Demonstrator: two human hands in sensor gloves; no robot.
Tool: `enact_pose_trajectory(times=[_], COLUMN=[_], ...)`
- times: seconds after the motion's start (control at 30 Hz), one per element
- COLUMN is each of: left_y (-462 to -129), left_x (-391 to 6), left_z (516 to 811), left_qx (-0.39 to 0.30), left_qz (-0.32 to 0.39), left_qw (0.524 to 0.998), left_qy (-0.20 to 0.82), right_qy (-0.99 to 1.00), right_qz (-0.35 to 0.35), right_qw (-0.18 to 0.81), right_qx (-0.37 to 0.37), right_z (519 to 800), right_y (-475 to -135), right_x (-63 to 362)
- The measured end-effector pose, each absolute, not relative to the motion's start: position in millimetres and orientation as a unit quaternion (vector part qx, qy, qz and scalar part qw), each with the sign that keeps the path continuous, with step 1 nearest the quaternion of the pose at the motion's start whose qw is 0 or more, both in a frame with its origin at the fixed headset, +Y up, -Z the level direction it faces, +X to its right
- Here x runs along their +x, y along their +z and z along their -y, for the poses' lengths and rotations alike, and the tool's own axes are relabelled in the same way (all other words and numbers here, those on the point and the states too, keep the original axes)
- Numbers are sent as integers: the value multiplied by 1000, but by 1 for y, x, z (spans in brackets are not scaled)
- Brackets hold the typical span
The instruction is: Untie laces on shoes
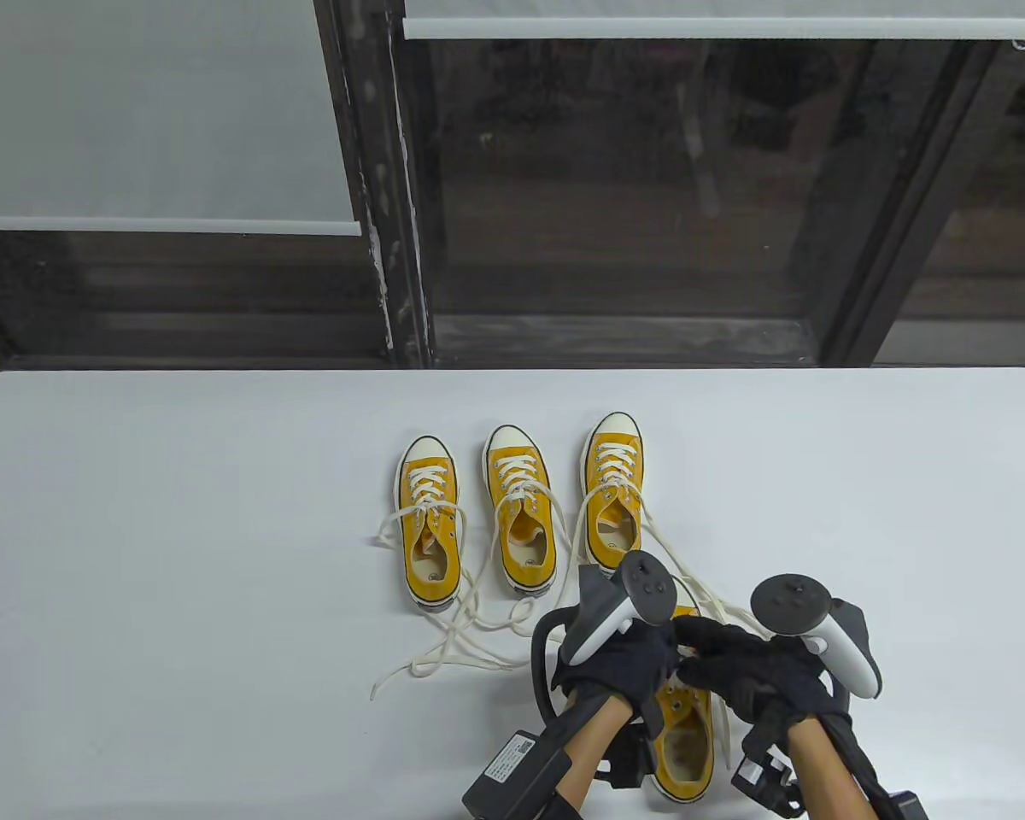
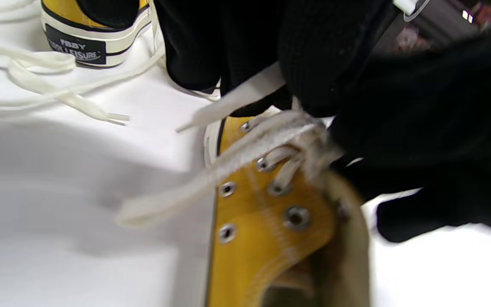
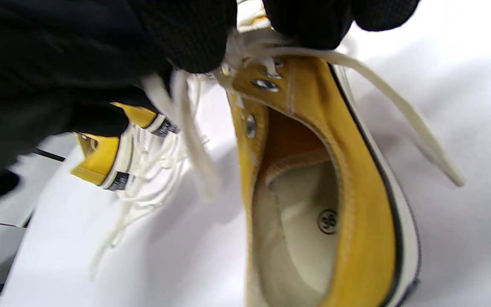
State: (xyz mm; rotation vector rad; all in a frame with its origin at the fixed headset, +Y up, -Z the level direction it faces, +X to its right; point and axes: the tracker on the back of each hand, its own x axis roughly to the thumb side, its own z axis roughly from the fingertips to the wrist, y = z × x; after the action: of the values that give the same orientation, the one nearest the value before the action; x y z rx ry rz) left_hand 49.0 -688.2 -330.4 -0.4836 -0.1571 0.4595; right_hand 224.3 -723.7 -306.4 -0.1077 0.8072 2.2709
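A yellow sneaker point(image 1: 683, 747) lies at the table's front, toe away from me, its white laces point(image 2: 232, 160) knotted at the top eyelets. My left hand point(image 1: 662, 653) and right hand point(image 1: 705, 662) meet over that knot. In the left wrist view my left fingers point(image 2: 309, 64) pinch a lace strand point(image 2: 239, 100) just above the knot. In the right wrist view my right fingers point(image 3: 309, 21) pinch the lace point(image 3: 399, 106) at the knot, and its loose end trails off to the right of the shoe point(image 3: 356, 221). The shoe's toe is hidden under my hands.
Three more yellow sneakers point(image 1: 431, 521) point(image 1: 521, 512) point(image 1: 615, 487) stand in a row at the table's middle. Their loose laces point(image 1: 453, 632) trail over the white table point(image 1: 179, 555) toward the front, some close to my left hand.
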Motion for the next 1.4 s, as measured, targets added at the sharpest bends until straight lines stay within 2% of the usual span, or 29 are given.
enact_pose_trajectory(times=[0.1, 0.27, 0.53, 0.83, 1.03, 1.4], left_y=[-330, -329, -324, -305, -295, -302], left_x=[48, 45, 8, -53, -79, -75], left_z=[677, 648, 578, 517, 491, 490], left_qx=[-231, -219, -100, 29, 97, 86], left_qz=[84, 89, 55, 18, -2, -6], left_qw=[940, 944, 959, 921, 889, 903], left_qy=[237, 232, 259, 388, 448, 420], right_qy=[895, 888, 890, 883, 890, 879], right_qz=[-308, -312, -308, -315, -308, -301], right_qw=[318, 334, 330, 340, 328, 369], right_qx=[-46, -59, -68, -73, -76, -26], right_z=[727, 731, 732, 734, 733, 723], right_y=[-306, -307, -307, -307, -307, -307], right_x=[220, 225, 226, 228, 226, 229])
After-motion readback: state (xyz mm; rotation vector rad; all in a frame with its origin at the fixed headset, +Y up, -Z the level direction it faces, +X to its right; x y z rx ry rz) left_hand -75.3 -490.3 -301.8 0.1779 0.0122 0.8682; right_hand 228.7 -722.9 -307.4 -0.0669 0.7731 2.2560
